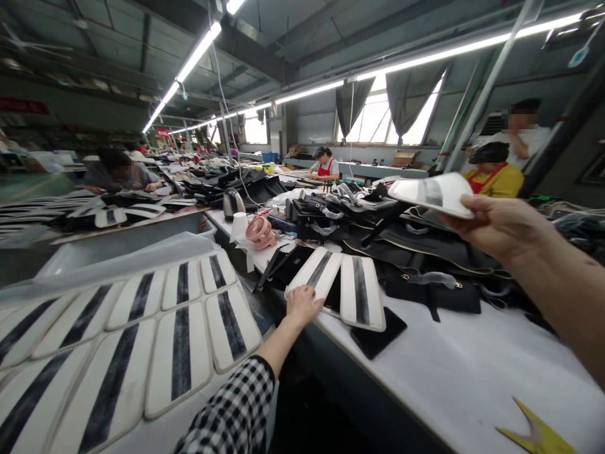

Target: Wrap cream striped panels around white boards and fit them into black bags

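Note:
My left hand (302,304) rests fingers-down on the near end of a white panel with a black stripe (317,272) at the edge of the white table (454,372); its fingers look curled on the panel's edge. A second striped panel (362,291) lies right beside it, over a flat black piece (378,337). My right hand (496,226) is raised at the right, gripping another white striped panel (432,192) held in the air above the pile of black bag parts (425,252).
Rows of several striped panels (142,340) cover the surface at the left. A pink desk fan (259,232), a white cup (239,226) and a kettle (232,203) stand further back. Other people sit at tables behind. A yellow scrap (536,432) lies at bottom right.

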A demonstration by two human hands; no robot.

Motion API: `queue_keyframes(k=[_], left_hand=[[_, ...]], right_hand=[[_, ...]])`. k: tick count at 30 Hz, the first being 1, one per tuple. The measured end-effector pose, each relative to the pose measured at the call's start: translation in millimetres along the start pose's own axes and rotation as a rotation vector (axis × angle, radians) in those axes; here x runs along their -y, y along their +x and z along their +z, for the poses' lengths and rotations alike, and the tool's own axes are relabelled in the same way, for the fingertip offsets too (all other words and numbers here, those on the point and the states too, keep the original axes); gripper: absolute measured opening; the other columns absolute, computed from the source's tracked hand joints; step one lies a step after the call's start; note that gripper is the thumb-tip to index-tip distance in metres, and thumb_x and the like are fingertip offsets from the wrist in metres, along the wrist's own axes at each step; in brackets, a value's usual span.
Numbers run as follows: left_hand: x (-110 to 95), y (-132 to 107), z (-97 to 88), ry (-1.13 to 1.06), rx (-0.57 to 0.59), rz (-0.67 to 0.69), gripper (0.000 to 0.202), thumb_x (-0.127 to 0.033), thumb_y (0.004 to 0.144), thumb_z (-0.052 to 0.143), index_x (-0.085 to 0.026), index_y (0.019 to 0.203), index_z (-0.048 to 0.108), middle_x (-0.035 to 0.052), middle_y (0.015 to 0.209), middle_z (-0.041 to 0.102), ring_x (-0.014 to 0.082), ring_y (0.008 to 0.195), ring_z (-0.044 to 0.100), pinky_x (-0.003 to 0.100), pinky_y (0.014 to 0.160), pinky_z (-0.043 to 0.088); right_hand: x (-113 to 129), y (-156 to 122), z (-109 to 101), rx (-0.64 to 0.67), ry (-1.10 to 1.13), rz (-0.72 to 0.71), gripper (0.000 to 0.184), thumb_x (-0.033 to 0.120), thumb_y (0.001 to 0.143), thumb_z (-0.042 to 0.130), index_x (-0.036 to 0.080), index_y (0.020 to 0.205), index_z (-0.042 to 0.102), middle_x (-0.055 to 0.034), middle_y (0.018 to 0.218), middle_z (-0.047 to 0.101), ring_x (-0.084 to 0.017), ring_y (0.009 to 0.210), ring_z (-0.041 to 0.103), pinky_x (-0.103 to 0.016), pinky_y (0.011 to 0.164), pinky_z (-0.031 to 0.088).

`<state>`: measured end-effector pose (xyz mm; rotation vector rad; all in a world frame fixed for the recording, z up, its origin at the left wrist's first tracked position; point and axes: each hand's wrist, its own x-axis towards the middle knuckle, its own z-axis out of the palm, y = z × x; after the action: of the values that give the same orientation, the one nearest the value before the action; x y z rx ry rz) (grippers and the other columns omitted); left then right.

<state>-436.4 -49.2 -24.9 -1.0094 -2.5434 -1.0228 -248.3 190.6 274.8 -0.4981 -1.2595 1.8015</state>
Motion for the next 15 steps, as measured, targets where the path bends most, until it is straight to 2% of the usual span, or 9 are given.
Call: queue_keyframes(k=[2,4,6,8,10,12,13,15], left_hand=[[-10.2,10.6,-6.9,-0.052,0.004,-0.02,0.017,-0.033,0.072,0.073,-0.018,0.069,0.064,0.0078,0.087,0.066,0.0298,0.101,0.058,0.051,0.099,0.035],[-25.1,17.4,-13.3,-0.142,-0.013,-0.025,0.013,-0.03,0.076,0.07,-0.018,0.076,0.065,0.0111,0.1,0.065,0.0326,0.113,0.052,0.053,0.103,0.031],[-46.4,18.0,-19.3,-0.273,-0.014,-0.018,0.019,-0.033,0.08,0.066,-0.018,0.091,0.066,0.0128,0.112,0.062,0.0315,0.118,0.051,0.05,0.103,0.034],[-74.4,10.7,-26.5,-0.432,0.031,-0.003,0.032,-0.042,0.086,0.06,-0.017,0.106,0.061,0.0123,0.117,0.061,0.0261,0.107,0.059,0.043,0.095,0.044],[-106.1,-4.5,-36.4,-0.593,0.111,0.022,0.045,-0.052,0.093,0.048,-0.019,0.124,0.051,0.0114,0.122,0.06,0.0193,0.093,0.065,0.035,0.081,0.053],[-136.0,-25.0,-48.7,-0.843,0.243,0.033,0.056,-0.058,0.094,0.04,-0.024,0.14,0.036,0.0127,0.136,0.051,0.0155,0.084,0.068,0.029,0.068,0.056],[-148.5,-36.1,-55.1,-0.98,0.329,0.033,0.062,-0.058,0.093,0.044,-0.029,0.145,0.028,0.0136,0.144,0.043,0.0145,0.081,0.068,0.027,0.063,0.056],[-166.2,-56.9,-66.1,-1.163,0.51,0.028,0.082,-0.053,0.083,0.064,-0.039,0.149,0.017,0.0144,0.156,0.025,0.0126,0.073,0.068,0.025,0.055,0.055]], right_hand=[[26.8,-28.5,-33.6,0.075,-0.169,-0.043,0.027,-0.001,0.092,0.044,0.006,0.109,0.064,-0.0136,0.111,0.067,-0.011,0.077,0.066,-0.023,0.06,0.05],[45.3,-63.5,-66.9,0.09,-0.354,-0.048,0.032,0.0,0.091,0.043,0.011,0.109,0.067,-0.0136,0.108,0.07,-0.01,0.068,0.066,-0.022,0.057,0.049],[55.7,-100.5,-97.6,-0.004,-0.455,-0.009,0.036,0.0,0.088,0.044,0.015,0.108,0.07,-0.013,0.103,0.071,-0.012,0.065,0.067,-0.022,0.055,0.05],[58.6,-136.9,-125.4,-0.098,-0.477,0.045,0.036,0.003,0.082,0.051,0.018,0.107,0.071,-0.0131,0.102,0.072,-0.015,0.066,0.068,-0.023,0.054,0.053],[55.3,-171.4,-150.8,-0.154,-0.468,0.089,0.037,0.009,0.072,0.062,0.021,0.105,0.072,-0.0132,0.102,0.072,-0.018,0.066,0.068,-0.024,0.054,0.054],[48.4,-204.2,-172.8,-0.187,-0.456,0.13,0.043,0.016,0.06,0.073,0.023,0.103,0.072,-0.013,0.104,0.071,-0.02,0.068,0.068,-0.026,0.055,0.056],[44.7,-220.1,-182.3,-0.205,-0.458,0.153,0.045,0.018,0.055,0.077,0.024,0.1,0.072,-0.0126,0.103,0.071,-0.021,0.068,0.068,-0.026,0.055,0.056],[38.8,-250.7,-198.0,-0.241,-0.491,0.2,0.048,0.025,0.046,0.084,0.024,0.093,0.073,-0.0125,0.099,0.072,-0.022,0.068,0.068,-0.028,0.055,0.056]])
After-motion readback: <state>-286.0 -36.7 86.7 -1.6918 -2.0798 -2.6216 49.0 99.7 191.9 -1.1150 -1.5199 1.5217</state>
